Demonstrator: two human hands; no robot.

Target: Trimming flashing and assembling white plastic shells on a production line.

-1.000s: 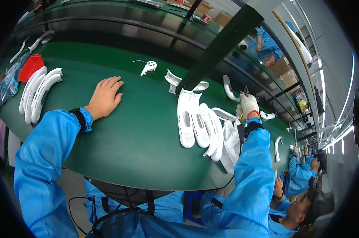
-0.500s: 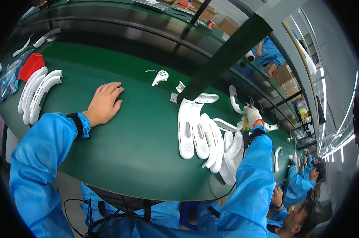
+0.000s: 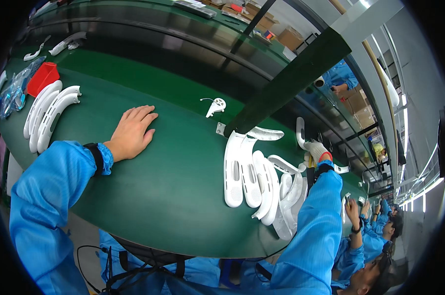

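Note:
My left hand (image 3: 133, 132) lies flat on the green table, fingers stretched out, holding nothing. My right hand (image 3: 317, 149), in a white knit glove, reaches to the far right side with its fingers bent. Yellow handles of a tool (image 3: 309, 160) stick out beneath the glove; its kind is too small to tell. Close by the fingertips lies the lower end of a curved white plastic shell (image 3: 300, 132). Just left of my right forearm, several similar white shells with slots (image 3: 233, 172) lie in a fanned row, some in clear wrapping (image 3: 287, 216).
A slanted dark green post (image 3: 286, 83) rises from the table. A small white part with a wire (image 3: 216, 106) lies beyond. At the left are more white shells (image 3: 47, 115), a red bin (image 3: 44, 78) and clear plastic bags (image 3: 18, 91). Co-workers in blue (image 3: 362, 255) sit at the right.
The view has shifted slightly. My right hand has drawn closer to the curved white shell's lower end. A co-worker's hand has lifted over the table. My left hand stays flat.

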